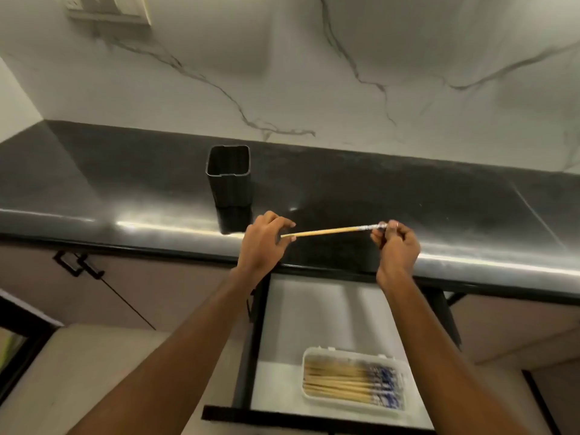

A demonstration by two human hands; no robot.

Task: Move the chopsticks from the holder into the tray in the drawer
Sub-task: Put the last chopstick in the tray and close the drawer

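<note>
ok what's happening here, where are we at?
A person holds one chopstick over the counter edge, left hand pinching the plain tip, right hand pinching the patterned end. The black holder stands on the counter with nothing sticking out. Below, the tray in the open drawer already holds a pile of chopsticks.

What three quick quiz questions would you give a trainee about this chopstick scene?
1. True or false: the holder lies tipped over on the counter.
2. The left hand and right hand pinch the chopstick at: A its middle, B opposite ends, C one end?
3. Fill in: the tray sits inside the open ____.
Key: 1 false; 2 B; 3 drawer.
</note>
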